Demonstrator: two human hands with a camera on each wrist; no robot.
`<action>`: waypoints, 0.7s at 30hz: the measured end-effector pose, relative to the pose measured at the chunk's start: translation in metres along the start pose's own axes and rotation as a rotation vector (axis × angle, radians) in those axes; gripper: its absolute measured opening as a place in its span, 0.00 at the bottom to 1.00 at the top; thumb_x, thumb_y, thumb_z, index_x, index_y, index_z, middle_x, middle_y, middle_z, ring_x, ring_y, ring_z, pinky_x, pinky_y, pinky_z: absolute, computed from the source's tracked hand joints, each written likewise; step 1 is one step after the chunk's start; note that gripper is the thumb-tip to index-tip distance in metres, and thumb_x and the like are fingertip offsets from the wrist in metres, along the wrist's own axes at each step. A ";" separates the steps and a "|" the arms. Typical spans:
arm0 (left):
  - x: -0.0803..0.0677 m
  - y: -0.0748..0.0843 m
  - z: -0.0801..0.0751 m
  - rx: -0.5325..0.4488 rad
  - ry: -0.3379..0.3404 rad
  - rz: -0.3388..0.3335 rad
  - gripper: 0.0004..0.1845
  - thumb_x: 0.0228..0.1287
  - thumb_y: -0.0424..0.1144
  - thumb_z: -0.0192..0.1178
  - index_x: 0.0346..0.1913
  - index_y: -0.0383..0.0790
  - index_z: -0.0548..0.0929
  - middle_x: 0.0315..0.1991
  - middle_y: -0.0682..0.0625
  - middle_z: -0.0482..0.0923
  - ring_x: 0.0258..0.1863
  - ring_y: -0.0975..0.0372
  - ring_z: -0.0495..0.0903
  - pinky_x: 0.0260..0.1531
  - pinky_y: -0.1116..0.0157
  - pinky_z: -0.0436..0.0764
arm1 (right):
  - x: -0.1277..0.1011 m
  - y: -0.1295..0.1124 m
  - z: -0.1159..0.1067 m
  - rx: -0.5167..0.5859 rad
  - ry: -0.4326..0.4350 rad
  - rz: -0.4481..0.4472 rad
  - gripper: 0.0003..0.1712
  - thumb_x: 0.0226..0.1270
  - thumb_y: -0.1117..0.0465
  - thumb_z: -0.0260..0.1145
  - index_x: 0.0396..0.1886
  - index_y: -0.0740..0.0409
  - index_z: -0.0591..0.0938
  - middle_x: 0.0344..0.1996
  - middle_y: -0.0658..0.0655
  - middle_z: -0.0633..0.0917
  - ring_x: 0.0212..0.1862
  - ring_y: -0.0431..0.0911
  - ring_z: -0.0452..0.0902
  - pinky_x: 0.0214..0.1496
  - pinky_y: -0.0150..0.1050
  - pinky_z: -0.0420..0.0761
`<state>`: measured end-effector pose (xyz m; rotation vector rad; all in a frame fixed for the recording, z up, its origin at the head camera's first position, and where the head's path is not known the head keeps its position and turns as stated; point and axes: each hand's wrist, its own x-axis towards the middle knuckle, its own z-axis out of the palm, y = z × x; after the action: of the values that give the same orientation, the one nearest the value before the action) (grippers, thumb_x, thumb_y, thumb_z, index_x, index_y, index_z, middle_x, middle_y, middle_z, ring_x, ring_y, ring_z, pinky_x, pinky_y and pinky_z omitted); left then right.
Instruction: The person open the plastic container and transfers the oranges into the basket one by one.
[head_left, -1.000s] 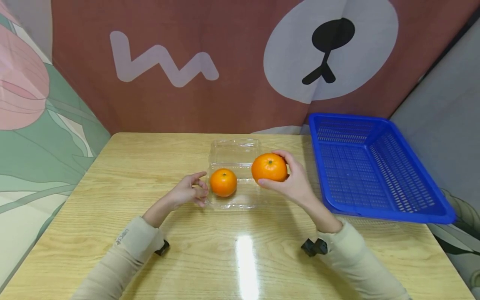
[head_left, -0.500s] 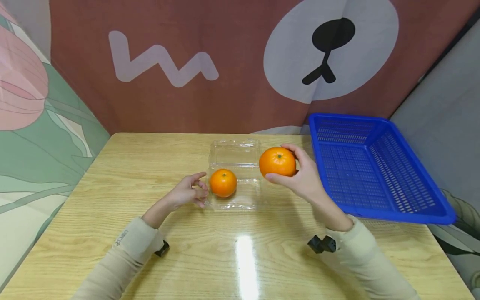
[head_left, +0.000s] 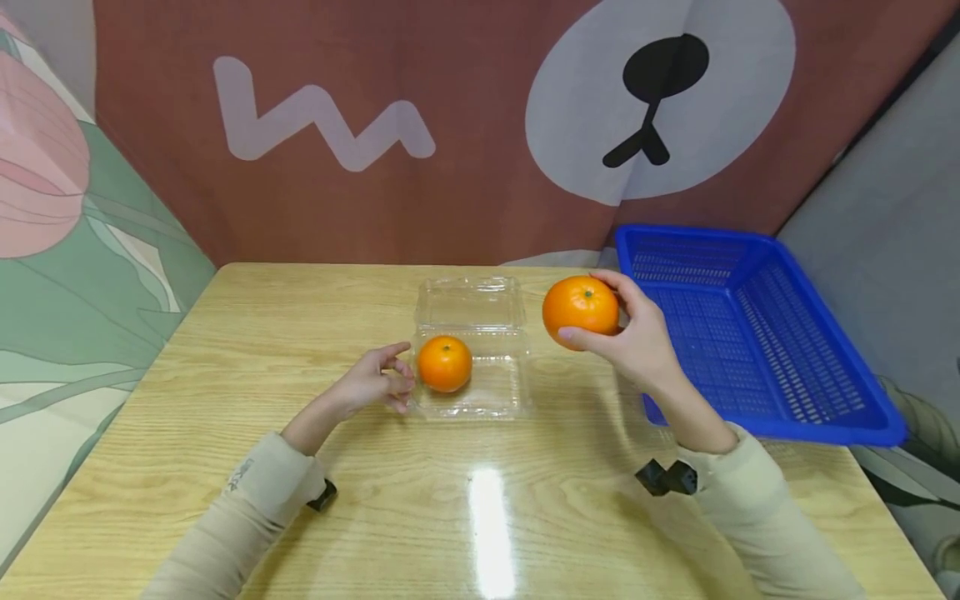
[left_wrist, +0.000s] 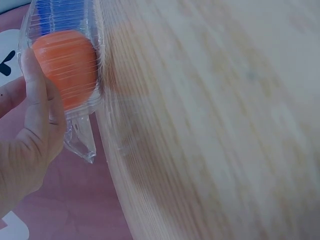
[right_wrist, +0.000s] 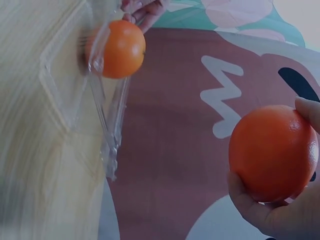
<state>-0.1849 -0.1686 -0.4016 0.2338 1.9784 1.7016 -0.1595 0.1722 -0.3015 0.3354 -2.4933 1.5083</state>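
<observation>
My right hand (head_left: 637, 337) grips an orange (head_left: 581, 310) between thumb and fingers, raised above the table to the right of a clear plastic clamshell box (head_left: 498, 383). In the right wrist view, that orange (right_wrist: 272, 152) fills the palm side of the hand. A second orange (head_left: 445, 364) sits in the left part of the box, whose lid (head_left: 468, 302) lies folded back toward the wall. My left hand (head_left: 375, 382) is at the box's left side, fingers loosely bent. In the left wrist view, its fingertips (left_wrist: 31, 62) lie along the clear side wall beside the orange.
A blue plastic basket (head_left: 738, 350) with slotted walls stands at the right of the wooden table (head_left: 375, 500), its near left part behind my right hand and forearm. A brown cloth backdrop (head_left: 480, 200) hangs along the far edge of the table.
My right hand has carried its orange right and away from me, from over the box toward the basket. The left hand, the box and the orange in it have stayed put.
</observation>
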 end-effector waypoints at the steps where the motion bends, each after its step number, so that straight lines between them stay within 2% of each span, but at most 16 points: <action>1: 0.000 0.000 0.000 0.000 -0.004 0.000 0.39 0.59 0.22 0.52 0.69 0.27 0.42 0.42 0.34 0.65 0.28 0.58 0.75 0.29 0.61 0.85 | 0.001 0.000 -0.002 -0.009 0.003 0.003 0.40 0.45 0.60 0.74 0.60 0.58 0.68 0.51 0.59 0.74 0.49 0.50 0.70 0.46 0.46 0.77; 16: 0.000 -0.001 -0.001 -0.003 -0.006 -0.001 0.39 0.59 0.22 0.52 0.69 0.26 0.42 0.42 0.34 0.65 0.28 0.57 0.75 0.30 0.60 0.85 | 0.017 -0.006 -0.030 -0.086 0.043 0.082 0.40 0.49 0.55 0.73 0.62 0.57 0.67 0.53 0.58 0.72 0.48 0.48 0.69 0.46 0.42 0.76; 21: 0.001 -0.001 -0.001 0.002 -0.006 0.001 0.39 0.59 0.22 0.52 0.69 0.26 0.43 0.43 0.33 0.65 0.28 0.58 0.75 0.30 0.61 0.85 | 0.021 -0.008 -0.042 -0.109 0.056 0.087 0.39 0.50 0.55 0.72 0.62 0.56 0.67 0.54 0.57 0.72 0.48 0.46 0.68 0.45 0.37 0.75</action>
<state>-0.1859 -0.1693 -0.4028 0.2406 1.9765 1.6979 -0.1745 0.2042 -0.2690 0.1670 -2.5637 1.3856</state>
